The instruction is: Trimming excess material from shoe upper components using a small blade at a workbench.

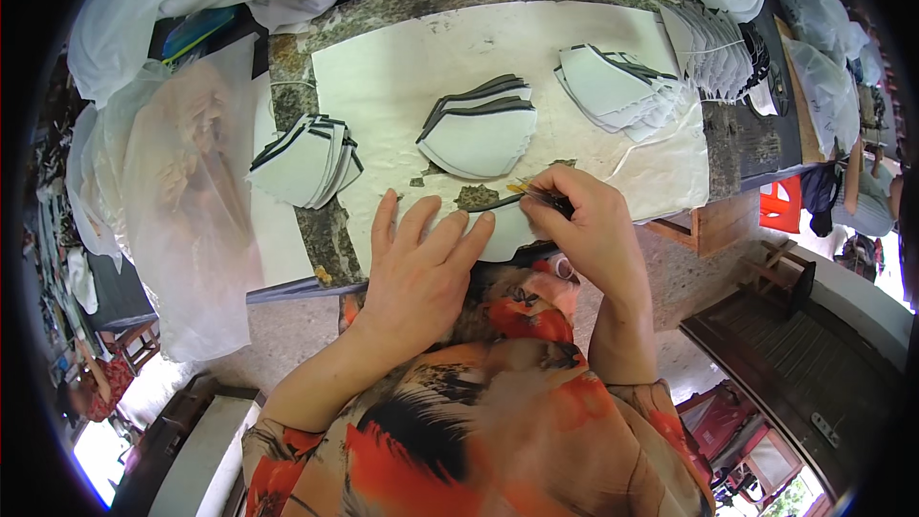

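While the left hand (pixel 421 254) is lying flat, fingers spread, pinning the white curved piece (pixel 498 235) at the tabletop (pixel 383 67) edge, the right hand (pixel 584 220) is pinching a small brush (pixel 536 193); any slip could be smearing the dark trim (pixel 493 202).

My head camera looks steeply down, close over the counter (pixel 297 86), its near edge by my lap.

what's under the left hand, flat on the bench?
The left hand lies flat on a white curved fabric piece with a dark edge strip, pressing it to the white paper sheet on the bench. Most of the piece is hidden under the palm; the right hand works its edge.
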Motion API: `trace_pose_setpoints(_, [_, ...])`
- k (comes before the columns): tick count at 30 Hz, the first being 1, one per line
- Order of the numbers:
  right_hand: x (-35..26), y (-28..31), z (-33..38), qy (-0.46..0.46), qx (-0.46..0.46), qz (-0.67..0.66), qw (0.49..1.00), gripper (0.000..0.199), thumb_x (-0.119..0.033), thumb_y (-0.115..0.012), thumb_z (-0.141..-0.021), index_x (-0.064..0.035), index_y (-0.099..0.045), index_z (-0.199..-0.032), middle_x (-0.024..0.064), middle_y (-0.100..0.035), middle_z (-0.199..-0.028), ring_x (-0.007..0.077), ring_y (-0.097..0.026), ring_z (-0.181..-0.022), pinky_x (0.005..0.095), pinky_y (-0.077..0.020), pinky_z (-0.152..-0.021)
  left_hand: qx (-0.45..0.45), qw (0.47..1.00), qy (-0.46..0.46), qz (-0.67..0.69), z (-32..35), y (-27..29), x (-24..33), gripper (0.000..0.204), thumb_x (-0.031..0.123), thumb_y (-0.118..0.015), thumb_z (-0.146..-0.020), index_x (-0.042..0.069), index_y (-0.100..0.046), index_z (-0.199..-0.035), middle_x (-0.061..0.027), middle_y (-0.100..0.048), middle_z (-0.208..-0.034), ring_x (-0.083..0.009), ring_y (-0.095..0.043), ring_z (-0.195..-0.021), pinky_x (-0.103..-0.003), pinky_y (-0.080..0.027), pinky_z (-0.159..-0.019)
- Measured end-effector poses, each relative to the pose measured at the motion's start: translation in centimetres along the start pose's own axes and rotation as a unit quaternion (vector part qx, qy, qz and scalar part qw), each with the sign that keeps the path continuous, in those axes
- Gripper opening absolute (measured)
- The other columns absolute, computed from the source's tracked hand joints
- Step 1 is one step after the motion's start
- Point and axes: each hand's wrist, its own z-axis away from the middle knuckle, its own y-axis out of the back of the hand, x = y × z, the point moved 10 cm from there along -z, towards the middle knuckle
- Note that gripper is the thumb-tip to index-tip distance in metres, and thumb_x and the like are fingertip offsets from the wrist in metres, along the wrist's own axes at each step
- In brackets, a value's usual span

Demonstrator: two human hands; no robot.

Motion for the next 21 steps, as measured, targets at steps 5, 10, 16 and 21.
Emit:
trace_pose_setpoints(5, [0.3,0.5,0.0,-0.02,0.016,0.003,1.0,0.016,-0.016,-0.072,-0.089,-0.0032,-0.067,-0.097,0.0164,-0.07,-0.088,0.0353,-0.068,-0.079,0.0392,-0.0534,-0.071,-0.01,1.0,0.006,-0.001,-0.8,0.0,0.4,0.06,0.008,-0.071,-0.077,0.017,-0.063,-0.136,-0.0048,-0.057,-0.113,-0.0304,-0.05,-0.122,-0.064,-0.026,-0.117])
trace_pose_setpoints(10, [0.8,1.1,0.1,-0.031,0.035,0.016,0.999,0.015,-0.016,-0.07,-0.089,-0.0035,-0.067,-0.097,0.0172,-0.07,-0.087,0.0363,-0.068,-0.078,0.0399,-0.0534,-0.071,-0.026,1.0,0.011,-0.006,-1.5,-0.2,0.8,0.064,0.008,-0.072,-0.075,0.02,-0.063,-0.138,-0.0065,-0.053,-0.106,-0.0315,-0.049,-0.118,-0.064,-0.028,-0.115])
trace_pose_setpoints(16, [1.0,1.5,0.1,-0.039,0.047,0.019,0.998,0.015,-0.016,-0.068,-0.088,-0.0041,-0.067,-0.098,0.0177,-0.07,-0.087,0.0379,-0.068,-0.079,0.0412,-0.0535,-0.071,-0.04,0.999,0.014,-0.015,-2.0,-0.4,1.1,0.066,0.008,-0.072,-0.075,0.022,-0.063,-0.139,-0.0078,-0.051,-0.102,-0.0332,-0.049,-0.114,-0.064,-0.028,-0.115])
trace_pose_setpoints(21, [1.1,1.5,0.2,-0.033,0.049,0.023,0.998,0.015,-0.016,-0.068,-0.088,-0.0047,-0.066,-0.097,0.0172,-0.071,-0.089,0.0386,-0.069,-0.082,0.0423,-0.0539,-0.072,-0.029,0.999,0.016,-0.019,-2.0,-0.5,1.2,0.066,0.007,-0.071,-0.075,0.023,-0.063,-0.139,-0.009,-0.05,-0.103,-0.0347,-0.048,-0.114,-0.064,-0.028,-0.115])
